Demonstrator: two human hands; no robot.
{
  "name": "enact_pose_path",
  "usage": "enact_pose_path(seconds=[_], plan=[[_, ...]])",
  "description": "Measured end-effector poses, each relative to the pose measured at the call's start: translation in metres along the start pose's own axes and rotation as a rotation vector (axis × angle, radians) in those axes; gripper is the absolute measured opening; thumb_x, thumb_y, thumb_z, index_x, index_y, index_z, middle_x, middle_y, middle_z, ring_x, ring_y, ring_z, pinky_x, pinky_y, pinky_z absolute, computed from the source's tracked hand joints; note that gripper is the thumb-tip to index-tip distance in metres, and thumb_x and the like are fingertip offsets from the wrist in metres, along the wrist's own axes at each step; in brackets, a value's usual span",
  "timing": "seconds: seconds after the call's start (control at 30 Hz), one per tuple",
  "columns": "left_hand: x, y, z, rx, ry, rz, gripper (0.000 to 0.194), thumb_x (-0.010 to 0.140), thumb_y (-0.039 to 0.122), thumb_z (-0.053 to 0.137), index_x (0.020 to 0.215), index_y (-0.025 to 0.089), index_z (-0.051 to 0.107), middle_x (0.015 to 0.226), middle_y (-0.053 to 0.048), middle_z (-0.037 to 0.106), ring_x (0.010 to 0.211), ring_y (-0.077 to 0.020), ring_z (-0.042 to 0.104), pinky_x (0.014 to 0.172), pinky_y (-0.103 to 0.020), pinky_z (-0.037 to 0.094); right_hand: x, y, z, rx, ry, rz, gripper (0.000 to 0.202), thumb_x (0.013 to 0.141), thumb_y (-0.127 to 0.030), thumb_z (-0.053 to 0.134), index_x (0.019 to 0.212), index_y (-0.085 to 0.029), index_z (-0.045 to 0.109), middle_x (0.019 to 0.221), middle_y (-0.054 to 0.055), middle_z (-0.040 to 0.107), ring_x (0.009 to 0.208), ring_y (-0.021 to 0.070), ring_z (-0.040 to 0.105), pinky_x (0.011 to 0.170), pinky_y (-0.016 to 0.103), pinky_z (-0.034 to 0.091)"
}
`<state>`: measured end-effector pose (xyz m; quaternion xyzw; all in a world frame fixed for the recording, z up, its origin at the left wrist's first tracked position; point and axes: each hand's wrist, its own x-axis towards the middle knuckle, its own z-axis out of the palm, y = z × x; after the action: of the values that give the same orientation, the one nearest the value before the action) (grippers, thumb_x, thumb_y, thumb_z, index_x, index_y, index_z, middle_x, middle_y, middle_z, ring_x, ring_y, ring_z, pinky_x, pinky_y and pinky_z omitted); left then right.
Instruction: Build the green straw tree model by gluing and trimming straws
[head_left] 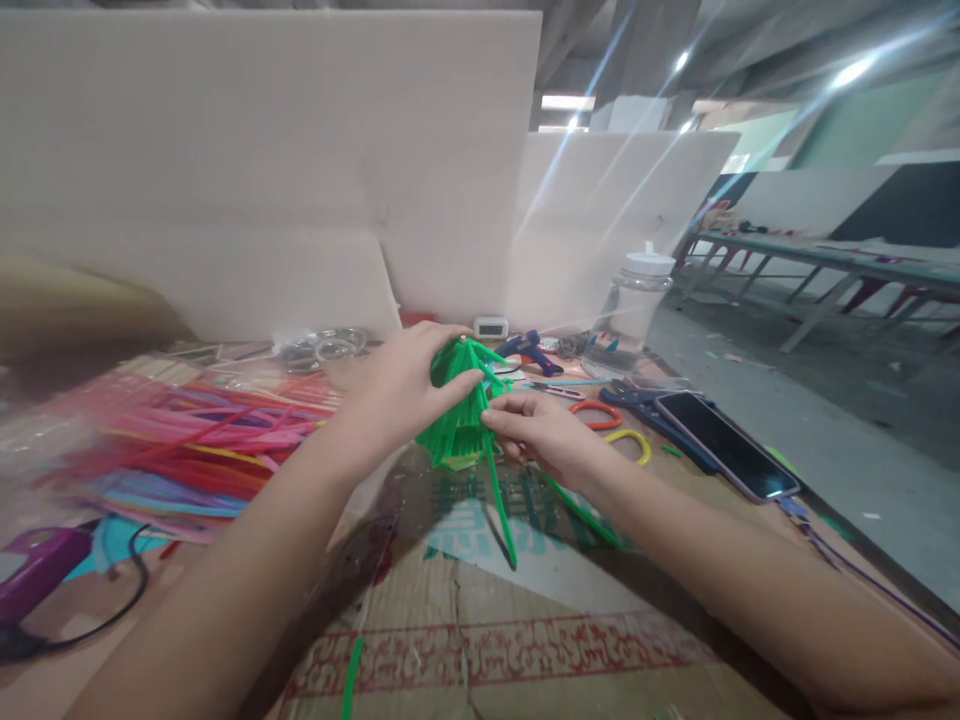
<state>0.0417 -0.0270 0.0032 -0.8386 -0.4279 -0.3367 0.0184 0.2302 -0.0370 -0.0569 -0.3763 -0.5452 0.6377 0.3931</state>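
Observation:
A green cone-like piece made of pipe cleaners (459, 425) stands upright over the cardboard in the middle of the head view. My left hand (409, 385) is wrapped round its upper left side, thumb across the front. At its right side my right hand (529, 430) pinches a green pipe cleaner (499, 510), whose free end hangs down toward the cardboard. The right fingertips are close to the cone's side. Another green strand (581, 510) lies below my right hand.
Coloured pipe cleaners (217, 430) are heaped at left, near a purple tool (45, 580). Behind and right are a blue glue gun (532, 352), scissors with an orange handle (596, 415), a phone (727, 445) and a clear bottle (630, 310). White boards (262, 150) stand behind.

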Motion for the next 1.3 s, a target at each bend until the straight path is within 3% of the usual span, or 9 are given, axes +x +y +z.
enact_pose_path(seconds=[0.27,0.43,0.57,0.67,0.83,0.9,1.0,1.07,1.3], plan=[[0.0,-0.005,0.005,-0.086,0.014,-0.065,0.045,0.089,0.038,0.059,0.129,0.019,0.057,0.126,-0.008,0.066,0.116,-0.0256,0.061,0.103,-0.041,0.046,-0.002,-0.025,-0.031,-0.573,-0.241,-0.023,0.036,0.083,-0.053,0.063,0.078,-0.018,0.068,0.054,-0.004,0.057,0.049,0.0096,0.05,0.051,0.024,0.038],[0.003,-0.018,0.01,-0.223,-0.007,-0.092,0.049,0.089,0.042,0.057,0.132,0.019,0.056,0.132,-0.008,0.063,0.12,-0.0249,0.059,0.105,-0.041,0.045,-0.006,-0.039,-0.059,-0.774,-0.088,-0.095,0.022,0.087,-0.037,0.058,0.081,-0.019,0.069,0.062,-0.002,0.062,0.056,0.0118,0.055,0.056,0.025,0.043],[0.004,-0.022,0.011,-0.214,-0.001,-0.107,0.052,0.088,0.045,0.059,0.134,0.021,0.055,0.132,-0.007,0.064,0.12,-0.0252,0.059,0.105,-0.04,0.045,-0.012,-0.028,-0.096,-1.084,0.011,-0.074,0.012,0.077,-0.024,0.065,0.082,-0.02,0.075,0.074,0.002,0.071,0.068,0.0171,0.063,0.062,0.028,0.045],[0.003,-0.02,0.01,-0.213,-0.018,-0.1,0.052,0.088,0.045,0.058,0.134,0.021,0.055,0.133,-0.007,0.063,0.121,-0.0257,0.059,0.105,-0.041,0.045,-0.015,-0.019,-0.123,-1.179,0.056,-0.008,0.015,0.078,-0.032,0.067,0.075,-0.02,0.076,0.073,0.004,0.072,0.068,0.0195,0.063,0.062,0.029,0.043],[0.002,-0.018,0.007,-0.212,-0.052,-0.115,0.055,0.086,0.047,0.06,0.135,0.022,0.055,0.135,-0.009,0.061,0.123,-0.029,0.057,0.107,-0.046,0.044,-0.017,-0.02,-0.145,-1.225,0.156,-0.041,0.021,0.082,-0.034,0.064,0.092,-0.02,0.076,0.084,0.007,0.073,0.074,0.0212,0.062,0.066,0.031,0.044],[0.002,-0.018,0.006,-0.216,-0.052,-0.123,0.054,0.085,0.045,0.061,0.134,0.024,0.056,0.135,-0.008,0.061,0.123,-0.0296,0.057,0.106,-0.047,0.045,-0.02,-0.024,-0.146,-1.246,0.074,-0.033,0.026,0.08,-0.029,0.064,0.103,-0.021,0.074,0.092,0.008,0.072,0.08,0.0225,0.063,0.071,0.032,0.046],[0.002,-0.019,0.005,-0.235,-0.058,-0.114,0.053,0.086,0.044,0.061,0.135,0.025,0.055,0.137,-0.007,0.061,0.124,-0.0283,0.057,0.108,-0.046,0.043,-0.027,-0.026,-0.143,-1.3,-0.264,-0.043,0.047,0.075,-0.019,0.063,0.122,-0.024,0.068,0.115,0.009,0.068,0.102,0.0251,0.062,0.089,0.036,0.048],[0.002,-0.02,0.006,-0.26,-0.073,-0.119,0.054,0.087,0.043,0.061,0.136,0.024,0.054,0.138,-0.006,0.059,0.124,-0.0272,0.057,0.109,-0.046,0.043,-0.032,-0.024,-0.141,-1.342,-0.38,-0.092,0.056,0.076,-0.016,0.06,0.131,-0.025,0.064,0.126,0.01,0.063,0.114,0.0264,0.057,0.1,0.039,0.044],[0.002,-0.023,0.008,-0.341,-0.099,-0.14,0.055,0.089,0.047,0.059,0.139,0.024,0.051,0.142,-0.007,0.056,0.126,-0.0257,0.055,0.107,-0.042,0.045,-0.032,-0.015,-0.16,-1.279,-0.448,-0.087,0.057,0.085,-0.019,0.055,0.141,-0.027,0.056,0.139,0.01,0.054,0.132,0.0261,0.047,0.113,0.042,0.035]])
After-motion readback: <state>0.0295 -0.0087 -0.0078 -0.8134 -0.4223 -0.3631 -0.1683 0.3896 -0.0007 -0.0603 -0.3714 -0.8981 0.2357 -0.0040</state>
